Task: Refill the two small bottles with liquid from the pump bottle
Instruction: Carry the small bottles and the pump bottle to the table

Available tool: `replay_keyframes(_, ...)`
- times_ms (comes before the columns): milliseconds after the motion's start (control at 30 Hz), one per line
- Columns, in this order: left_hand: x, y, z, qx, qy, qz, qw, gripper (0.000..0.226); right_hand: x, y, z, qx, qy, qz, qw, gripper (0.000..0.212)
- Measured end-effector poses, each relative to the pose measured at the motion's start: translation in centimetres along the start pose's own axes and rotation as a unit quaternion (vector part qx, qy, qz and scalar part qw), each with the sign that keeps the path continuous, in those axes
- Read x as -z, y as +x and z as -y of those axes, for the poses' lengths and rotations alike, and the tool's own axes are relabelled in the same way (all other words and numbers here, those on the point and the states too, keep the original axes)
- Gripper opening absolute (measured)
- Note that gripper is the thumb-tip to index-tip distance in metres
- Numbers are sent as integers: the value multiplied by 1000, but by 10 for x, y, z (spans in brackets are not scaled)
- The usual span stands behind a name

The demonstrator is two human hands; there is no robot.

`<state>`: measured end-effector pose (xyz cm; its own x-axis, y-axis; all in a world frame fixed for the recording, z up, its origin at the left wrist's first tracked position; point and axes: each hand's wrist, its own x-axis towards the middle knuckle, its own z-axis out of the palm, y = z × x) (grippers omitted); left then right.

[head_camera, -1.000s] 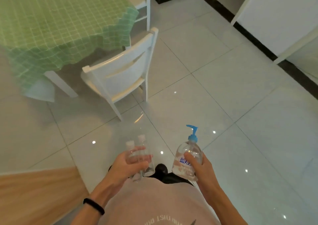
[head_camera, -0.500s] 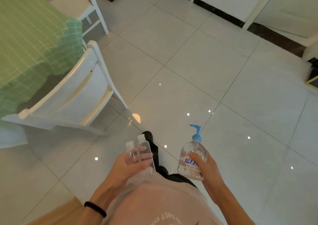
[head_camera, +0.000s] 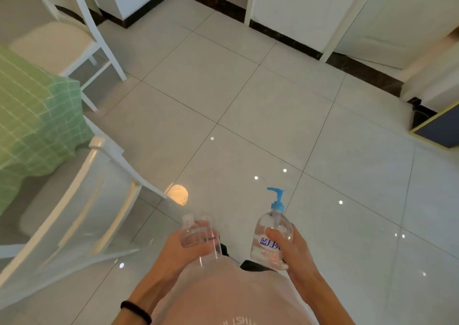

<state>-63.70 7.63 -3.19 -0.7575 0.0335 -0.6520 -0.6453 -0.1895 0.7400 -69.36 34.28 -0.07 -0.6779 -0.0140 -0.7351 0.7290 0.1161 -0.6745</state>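
My left hand (head_camera: 185, 249) is closed around two small clear bottles (head_camera: 196, 234), held side by side in front of my waist; motion blur softens their outlines. My right hand (head_camera: 291, 247) grips a clear pump bottle (head_camera: 269, 240) with a blue pump head and a blue label, held upright. The pump bottle holds clear liquid. Both hands hover over the tiled floor, a hand's width apart.
A white chair (head_camera: 82, 200) stands close at my left, pushed toward a table with a green checked cloth (head_camera: 32, 120). A second white chair (head_camera: 74, 41) is farther back. White cabinets (head_camera: 310, 9) with dark plinths line the far side. Glossy floor tiles (head_camera: 260, 115) stretch ahead.
The view has swung to the right and forward: table and chairs slid left, the cabinets came into view. Both hands keep the same hold on their bottles.
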Motion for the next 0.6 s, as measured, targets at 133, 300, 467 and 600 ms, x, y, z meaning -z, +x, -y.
replay_keyframes(133, 6, 45, -49, -12, 26, 39, 999, 57, -11, 30, 32, 6, 11, -16, 1000, 39)
replay_keyframes(300, 10, 89, -95, -14, 44, 30, 998, 69, -19, 75, 76, 1, -4, -23, 1000, 50)
replay_keyframes(467, 10, 133, -130, 0, 32, -7, 999, 71, -22, 132, 122, 0, -26, 1, 1000, 55)
replay_keyframes(600, 10, 167, -161, -8, 10, -52, 999, 79, -22, 185, 172, 9, -34, 37, 999, 50)
